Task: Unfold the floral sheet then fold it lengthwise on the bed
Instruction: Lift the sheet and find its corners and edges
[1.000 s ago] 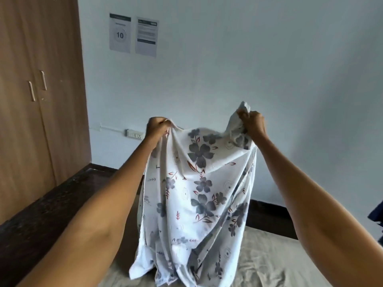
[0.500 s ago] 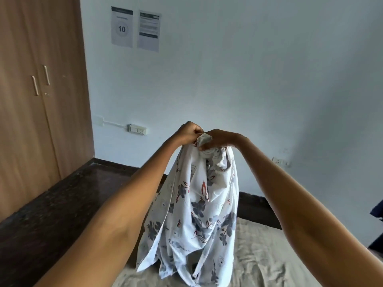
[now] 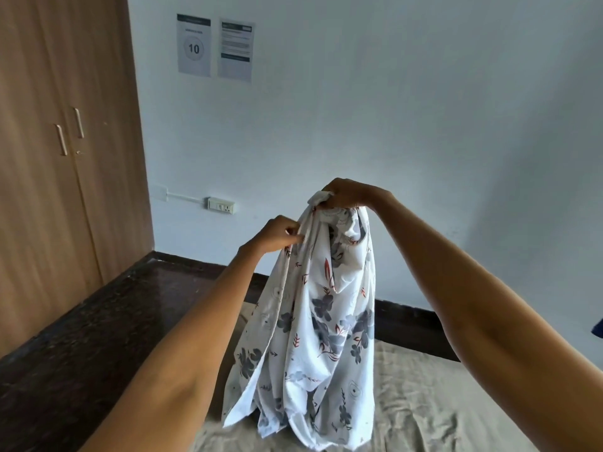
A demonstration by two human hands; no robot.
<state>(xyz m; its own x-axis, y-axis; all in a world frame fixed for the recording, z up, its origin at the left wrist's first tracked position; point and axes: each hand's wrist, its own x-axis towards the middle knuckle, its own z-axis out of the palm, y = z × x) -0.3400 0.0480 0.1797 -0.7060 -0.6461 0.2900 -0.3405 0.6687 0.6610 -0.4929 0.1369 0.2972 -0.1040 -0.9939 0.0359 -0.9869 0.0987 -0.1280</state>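
The floral sheet (image 3: 323,324), white with grey flowers and red leaves, hangs bunched in the air above the bed (image 3: 421,406). My right hand (image 3: 349,194) grips its gathered top corners at the highest point. My left hand (image 3: 280,234) is lower and to the left, pinching the sheet's left edge. The sheet's lower end drapes onto the beige bedcover.
A wooden wardrobe (image 3: 58,158) stands at the left. Dark floor (image 3: 98,327) runs between it and the bed. A white wall with two paper notices (image 3: 215,47) and a socket (image 3: 221,205) is ahead. Something blue (image 3: 597,327) shows at the right edge.
My hands came together from a wide spread, bunching the sheet. Since then my left hand has dropped down along the left edge while my right hand keeps the top.
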